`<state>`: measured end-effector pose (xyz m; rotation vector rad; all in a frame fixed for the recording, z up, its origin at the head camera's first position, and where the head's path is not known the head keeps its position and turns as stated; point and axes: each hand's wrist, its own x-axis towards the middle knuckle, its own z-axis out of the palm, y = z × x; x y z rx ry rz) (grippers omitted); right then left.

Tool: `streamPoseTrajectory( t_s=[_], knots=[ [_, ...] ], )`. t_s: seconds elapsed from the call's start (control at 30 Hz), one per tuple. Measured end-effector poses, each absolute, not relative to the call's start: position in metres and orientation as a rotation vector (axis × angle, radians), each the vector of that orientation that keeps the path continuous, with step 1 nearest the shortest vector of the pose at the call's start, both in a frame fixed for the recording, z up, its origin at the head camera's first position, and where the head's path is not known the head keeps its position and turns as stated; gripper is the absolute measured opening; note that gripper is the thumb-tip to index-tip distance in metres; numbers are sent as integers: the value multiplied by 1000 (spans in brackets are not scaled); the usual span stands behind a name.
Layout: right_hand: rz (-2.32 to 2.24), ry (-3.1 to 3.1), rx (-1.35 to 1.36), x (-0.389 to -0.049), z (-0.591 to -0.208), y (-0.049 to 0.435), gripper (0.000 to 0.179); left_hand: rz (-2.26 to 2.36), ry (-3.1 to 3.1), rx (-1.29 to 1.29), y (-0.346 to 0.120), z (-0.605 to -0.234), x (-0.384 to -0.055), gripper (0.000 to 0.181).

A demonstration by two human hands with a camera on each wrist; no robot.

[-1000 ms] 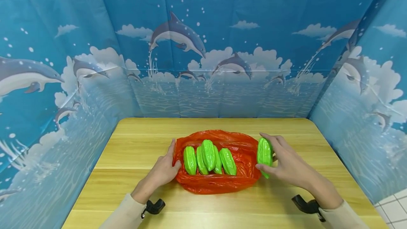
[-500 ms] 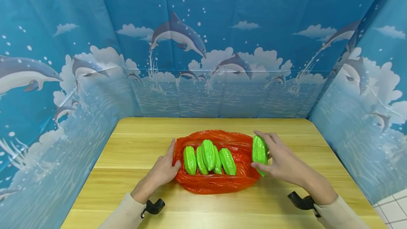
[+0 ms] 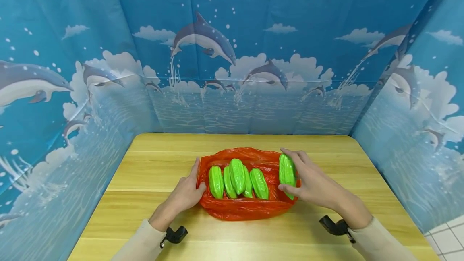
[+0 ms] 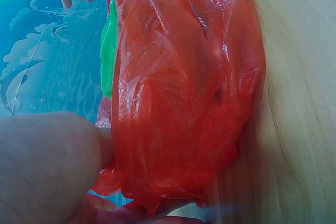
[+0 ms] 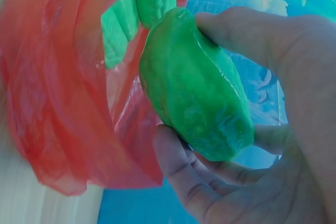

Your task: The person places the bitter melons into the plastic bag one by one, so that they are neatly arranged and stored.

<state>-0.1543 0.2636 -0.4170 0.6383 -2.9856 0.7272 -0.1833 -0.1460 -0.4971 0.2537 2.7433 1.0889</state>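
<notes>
A red plastic bag (image 3: 246,211) lies on its base with its mouth spread open. Several ridged green star fruits (image 3: 237,175) stand in a row inside it. My left hand (image 3: 184,193) holds the bag's left end, thumb at the rim. In the left wrist view the thumb (image 4: 47,161) passes behind the front film of the bag. Over the bag's right end, my right hand (image 3: 313,182) grips another star fruit (image 3: 286,172) between thumb and fingers. In the right wrist view that star fruit (image 5: 197,90) is beside the bag's opening, close to those inside.
The wooden table (image 3: 159,148) extends round the bag on all sides. A blue dolphin-printed curtain (image 3: 250,108) hangs behind and along both sides. Black wrist mounts (image 3: 176,235) are strapped below both hands.
My right hand has carried its star fruit leftward, from beside the bag's right edge to over its right end. The left hand and the bag have stayed put.
</notes>
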Motion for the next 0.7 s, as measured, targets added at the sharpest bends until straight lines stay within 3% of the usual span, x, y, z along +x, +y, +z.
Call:
streamPoseTrajectory(
  t_s=[0.7],
  knots=[
    [772, -2973, 738, -172, -425, 235, 103, 1079, 2743, 247, -146, -497, -184, 98]
  ],
)
